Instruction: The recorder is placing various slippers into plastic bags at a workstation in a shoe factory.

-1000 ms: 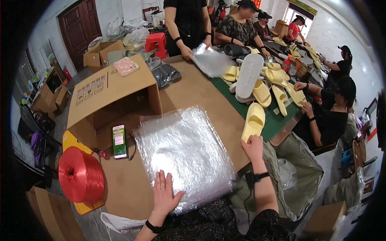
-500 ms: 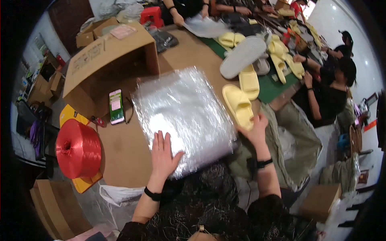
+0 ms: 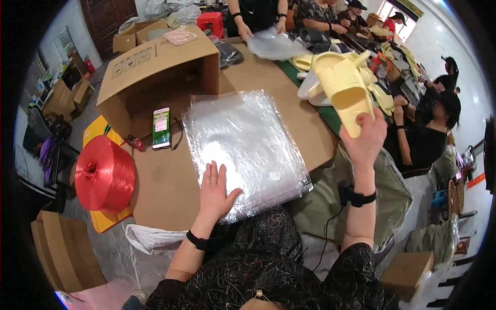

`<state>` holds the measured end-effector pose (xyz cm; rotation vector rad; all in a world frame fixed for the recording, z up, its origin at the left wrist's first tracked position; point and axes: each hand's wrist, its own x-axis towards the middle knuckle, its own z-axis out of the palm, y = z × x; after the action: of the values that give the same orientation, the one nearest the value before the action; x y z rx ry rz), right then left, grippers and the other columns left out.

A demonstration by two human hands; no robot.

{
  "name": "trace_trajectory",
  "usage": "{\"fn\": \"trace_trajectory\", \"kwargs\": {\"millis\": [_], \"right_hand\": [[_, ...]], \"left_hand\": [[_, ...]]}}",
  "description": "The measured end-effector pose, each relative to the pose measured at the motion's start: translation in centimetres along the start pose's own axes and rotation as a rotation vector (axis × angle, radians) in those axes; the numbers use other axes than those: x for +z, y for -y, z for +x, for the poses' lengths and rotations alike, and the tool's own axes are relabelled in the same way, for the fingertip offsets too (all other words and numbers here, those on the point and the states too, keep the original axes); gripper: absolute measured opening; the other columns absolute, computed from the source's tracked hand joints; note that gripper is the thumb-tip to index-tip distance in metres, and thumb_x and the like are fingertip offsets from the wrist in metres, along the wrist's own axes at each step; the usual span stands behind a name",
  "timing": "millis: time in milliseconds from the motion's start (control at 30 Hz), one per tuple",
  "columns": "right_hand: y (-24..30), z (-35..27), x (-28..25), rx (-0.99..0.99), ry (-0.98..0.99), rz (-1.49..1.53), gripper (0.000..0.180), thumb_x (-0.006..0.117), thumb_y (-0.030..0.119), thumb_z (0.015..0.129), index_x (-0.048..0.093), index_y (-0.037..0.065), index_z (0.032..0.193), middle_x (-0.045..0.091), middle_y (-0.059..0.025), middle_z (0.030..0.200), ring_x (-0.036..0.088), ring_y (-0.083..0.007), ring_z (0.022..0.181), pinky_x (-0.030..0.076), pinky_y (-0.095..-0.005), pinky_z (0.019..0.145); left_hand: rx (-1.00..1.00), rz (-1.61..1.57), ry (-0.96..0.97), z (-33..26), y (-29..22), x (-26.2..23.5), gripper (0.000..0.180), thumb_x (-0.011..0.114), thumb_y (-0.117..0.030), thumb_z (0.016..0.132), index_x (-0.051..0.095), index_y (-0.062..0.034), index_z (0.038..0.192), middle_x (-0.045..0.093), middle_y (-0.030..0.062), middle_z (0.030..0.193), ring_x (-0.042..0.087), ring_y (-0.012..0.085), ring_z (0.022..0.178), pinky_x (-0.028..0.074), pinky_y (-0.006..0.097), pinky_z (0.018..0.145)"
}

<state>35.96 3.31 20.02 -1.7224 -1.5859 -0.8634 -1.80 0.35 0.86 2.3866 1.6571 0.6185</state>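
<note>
1. Slippers [image 3: 345, 88], pale yellow foam, are raised over the table's [image 3: 165, 186] right edge in the right hand [image 3: 366, 138], whose grip is clenched on their heel end.
2. They look light and springy (probably squashy); holding them at the heel seems secure enough.
3. Left hand [image 3: 216, 190] lies flat with its grip released, pinning the clear plastic bags [image 3: 243, 147], which look thin, slippery and prone to sliding.

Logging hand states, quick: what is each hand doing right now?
Left hand: open, flat on the stack of clear plastic bags.
Right hand: closed, holding up a yellow slipper.
</note>
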Motion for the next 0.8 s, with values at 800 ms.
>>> {"fn": "trace_trajectory", "kwargs": {"millis": [800], "right_hand": [[3.2,-5.4,3.8,0.105,0.767,0.562,0.062,0.083,0.034,0.069,0.061,0.002,0.117,0.064,-0.0190,0.117,0.062,-0.0399,0.106,0.049,-0.0447,0.093]], "left_hand": [[-0.007,-0.048,-0.033,-0.2,0.0,-0.1,0.089,0.064,-0.056,0.090,0.035,0.0019,0.150,0.025,0.0325,0.157,0.023,0.0482,0.147,0.024,0.053,0.119]]}}
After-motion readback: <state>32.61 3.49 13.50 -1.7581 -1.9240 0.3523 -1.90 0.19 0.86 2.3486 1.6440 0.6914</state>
